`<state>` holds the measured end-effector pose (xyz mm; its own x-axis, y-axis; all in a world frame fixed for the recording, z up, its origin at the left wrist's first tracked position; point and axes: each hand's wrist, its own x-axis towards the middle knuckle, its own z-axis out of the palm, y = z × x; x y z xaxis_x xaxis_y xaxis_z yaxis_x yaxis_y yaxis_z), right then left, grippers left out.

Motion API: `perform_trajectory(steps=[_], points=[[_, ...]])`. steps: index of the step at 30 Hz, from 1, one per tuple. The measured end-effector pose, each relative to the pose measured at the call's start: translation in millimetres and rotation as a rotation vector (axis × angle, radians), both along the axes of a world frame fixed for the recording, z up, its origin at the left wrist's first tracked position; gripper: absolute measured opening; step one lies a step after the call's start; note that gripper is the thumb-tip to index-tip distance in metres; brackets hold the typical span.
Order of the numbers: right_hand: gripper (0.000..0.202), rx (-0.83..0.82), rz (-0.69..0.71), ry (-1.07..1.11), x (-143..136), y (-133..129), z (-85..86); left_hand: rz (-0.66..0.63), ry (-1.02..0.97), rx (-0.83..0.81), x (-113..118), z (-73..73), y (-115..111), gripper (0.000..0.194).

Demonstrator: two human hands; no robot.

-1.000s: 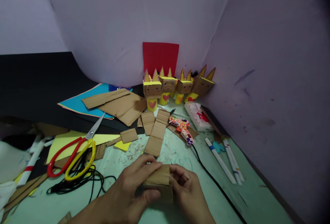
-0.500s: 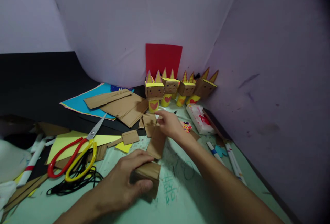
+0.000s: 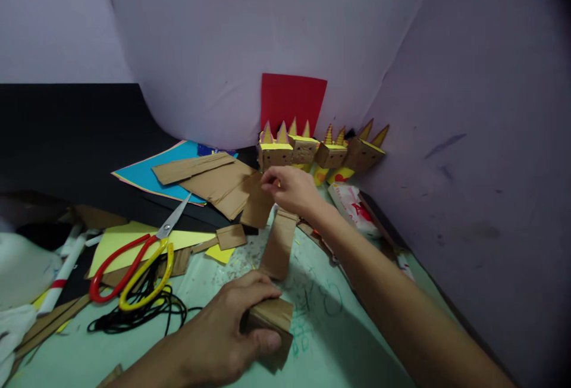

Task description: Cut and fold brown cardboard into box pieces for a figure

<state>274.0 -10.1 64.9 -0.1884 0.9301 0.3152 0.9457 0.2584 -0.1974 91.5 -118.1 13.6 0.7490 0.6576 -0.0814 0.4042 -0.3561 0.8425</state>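
Observation:
My left hand (image 3: 236,322) is wrapped round a small cardboard box (image 3: 276,313) close to the table's near edge, thumb along its front. Further off, my right hand (image 3: 292,190) is closed with its fingertips at the upper edge of a flat cardboard piece (image 3: 257,205), which stands tilted. Between the two hands a cardboard strip (image 3: 280,248) lies on the table. Behind my right hand stand several cardboard figures (image 3: 331,155) with box heads and pointed ears; the hand and the cardboard piece partly hide the nearest one.
Left are scissors (image 3: 165,230) with red and yellow handles, a tangle of black cord (image 3: 138,319) and yellow paper (image 3: 111,245). Cardboard sheets (image 3: 223,182) lie on blue paper (image 3: 143,168). Red card (image 3: 292,99) leans at the back wall. A white packet (image 3: 354,206) sits right.
My right hand has moved up from the strip to the flat cardboard piece, which is now tilted up. My left hand keeps hold of the box. The view has shifted slightly.

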Motion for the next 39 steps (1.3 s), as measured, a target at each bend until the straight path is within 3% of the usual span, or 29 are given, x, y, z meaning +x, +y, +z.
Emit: perform_trajectory(steps=[4,7,10,14,18,20,22,28,32,39], points=[[0.015,0.088,-0.101,0.275,11.6,-29.7,6.2,0.027,-0.031,0.0,1.2,-7.8,-1.7,0.037],[0.013,0.076,-0.105,0.502,30.1,-56.8,-11.2,0.088,-0.042,-0.023,-0.9,-13.7,-0.5,0.045],[0.017,0.135,-0.188,0.861,55.3,-87.9,-34.9,0.133,-0.148,-0.179,-1.2,-18.5,2.5,0.053],[0.022,0.014,-0.247,1.176,73.8,-126.6,-57.6,0.357,-0.251,-0.397,3.4,-27.3,6.6,0.047],[0.015,-0.282,-0.099,1.052,58.0,-148.8,-62.7,0.345,-0.209,-0.33,6.6,-31.4,6.4,0.025],[0.014,-0.313,-0.037,0.998,44.4,-152.5,-62.4,0.275,-0.133,-0.242,6.1,-27.5,4.4,0.017],[0.014,-0.27,-0.029,0.984,32.0,-152.7,-64.1,0.177,-0.038,-0.155,4.3,-20.1,1.7,0.026],[0.017,-0.122,-0.056,0.803,12.8,-147.7,-83.5,-0.086,0.102,-0.022,-5.1,-1.0,-5.1,0.076],[0.017,-0.095,-0.067,0.637,6.1,-147.2,-93.8,-0.059,0.266,-0.07,-8.1,1.9,-7.4,0.093],[0.015,-0.042,-0.099,0.376,-9.1,-150.6,-101.7,0.019,0.291,-0.078,-8.5,-5.5,-10.0,0.09]])
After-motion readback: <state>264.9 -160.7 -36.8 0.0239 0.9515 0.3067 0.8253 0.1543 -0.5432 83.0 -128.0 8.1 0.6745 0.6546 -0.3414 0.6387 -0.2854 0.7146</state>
